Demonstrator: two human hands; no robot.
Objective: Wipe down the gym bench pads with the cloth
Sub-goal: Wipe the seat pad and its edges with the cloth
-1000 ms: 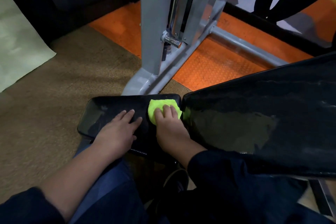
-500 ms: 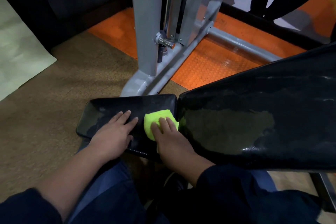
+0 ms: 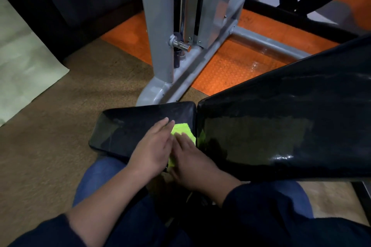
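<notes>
Glossy black vinyl-like seat pad (image 3: 136,126), fuzzy lime cloth (image 3: 183,131), smooth grey painted metal frame (image 3: 158,26), studded orange floor mat (image 3: 230,68).

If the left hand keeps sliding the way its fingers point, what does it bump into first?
Probably the green cloth. The left hand lies flat on the small seat pad, its fingers aimed up and right, nearly touching the cloth's edge. Beyond that comes the big back pad.

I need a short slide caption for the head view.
Both hands press a green cloth on the small bench pad.
</notes>
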